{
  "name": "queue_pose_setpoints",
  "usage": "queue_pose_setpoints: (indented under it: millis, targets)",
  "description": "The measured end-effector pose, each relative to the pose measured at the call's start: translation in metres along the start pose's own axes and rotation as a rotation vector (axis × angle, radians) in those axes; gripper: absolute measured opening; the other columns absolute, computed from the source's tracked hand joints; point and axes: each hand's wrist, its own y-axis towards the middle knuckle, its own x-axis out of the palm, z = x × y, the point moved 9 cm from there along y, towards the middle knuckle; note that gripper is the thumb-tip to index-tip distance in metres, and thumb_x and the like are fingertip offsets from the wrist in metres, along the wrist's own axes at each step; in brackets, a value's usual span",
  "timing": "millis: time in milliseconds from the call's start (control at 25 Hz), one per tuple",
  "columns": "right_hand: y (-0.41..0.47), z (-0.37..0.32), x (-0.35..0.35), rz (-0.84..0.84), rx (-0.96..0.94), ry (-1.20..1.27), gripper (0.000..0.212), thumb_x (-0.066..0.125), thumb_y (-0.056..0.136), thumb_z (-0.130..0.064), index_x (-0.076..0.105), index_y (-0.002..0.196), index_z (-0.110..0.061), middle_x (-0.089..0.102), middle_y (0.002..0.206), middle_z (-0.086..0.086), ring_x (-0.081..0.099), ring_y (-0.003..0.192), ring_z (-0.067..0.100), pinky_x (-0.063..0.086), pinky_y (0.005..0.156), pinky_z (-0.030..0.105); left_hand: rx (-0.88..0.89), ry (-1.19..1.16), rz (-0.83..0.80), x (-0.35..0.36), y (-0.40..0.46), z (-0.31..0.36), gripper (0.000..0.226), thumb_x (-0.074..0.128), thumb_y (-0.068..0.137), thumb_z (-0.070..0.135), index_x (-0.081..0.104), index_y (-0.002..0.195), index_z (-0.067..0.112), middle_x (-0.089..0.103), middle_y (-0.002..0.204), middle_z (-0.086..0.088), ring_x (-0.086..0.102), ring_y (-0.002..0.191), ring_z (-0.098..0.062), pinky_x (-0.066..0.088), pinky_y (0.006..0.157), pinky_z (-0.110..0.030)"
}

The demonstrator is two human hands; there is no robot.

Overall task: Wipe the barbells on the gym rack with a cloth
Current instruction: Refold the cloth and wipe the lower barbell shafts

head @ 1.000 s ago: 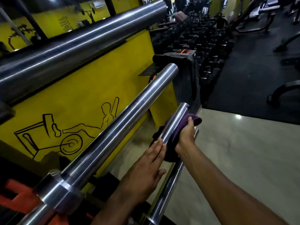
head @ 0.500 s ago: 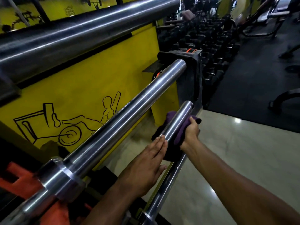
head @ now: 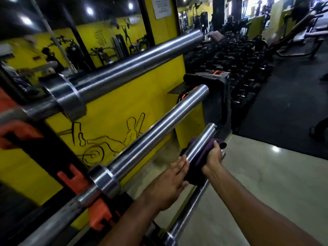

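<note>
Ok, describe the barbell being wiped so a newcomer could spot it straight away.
Find the yellow wall with the black line drawing, where three steel bars jut out in steps. Take the lowest barbell, nearest the pale floor. Unlike its two bare, thicker neighbours, it has a purple cloth wrapped round it, gripped by the right hand.

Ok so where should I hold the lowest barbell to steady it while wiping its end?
Probably hold the lowest barbell on its bare sleeve just behind the purple cloth, coming from above on the near side, as the left hand does: the sleeve is smooth, round and unobstructed there.
</note>
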Motion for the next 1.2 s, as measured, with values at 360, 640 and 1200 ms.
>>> queue_pose_setpoints:
  millis: [360,640,1200]
  targets:
    - [-0.001,0.021,0.008,-0.011,0.002,-0.069,0.06,0.04,0.097,-0.058,0.072,0.106,-0.008,0.073,0.11,0.021,0.072,0.094,0.036,0.058,0.088,0.053,-0.004,0.077,0.25,-0.022,-0.103,-0.005,0.052,0.039,0.104,0.033,0.035,0.155,0.026,0.028,0.163,0.009,0.027,0.148,-0.002,0.04,0.112,-0.026]
    - [-0.029,0.044,0.003,0.015,0.06,-0.1,0.05,0.04,0.101,-0.053,0.068,0.096,-0.011,0.071,0.091,0.014,0.068,0.079,0.031,0.057,0.072,0.038,-0.019,0.049,0.224,-0.018,-0.099,-0.009,0.054,0.032,0.103,0.034,0.028,0.157,0.032,0.017,0.165,0.018,0.022,0.148,0.004,0.05,0.104,-0.029]
    - [-0.046,0.094,-0.02,-0.095,0.083,-0.202,0.057,0.05,0.093,-0.064,0.066,0.116,-0.015,0.072,0.106,0.015,0.069,0.097,0.032,0.054,0.083,0.038,-0.039,0.006,0.208,-0.03,-0.098,-0.003,0.055,0.026,0.105,0.038,0.022,0.159,0.03,0.003,0.166,0.019,0.007,0.15,0.005,0.043,0.112,-0.029]
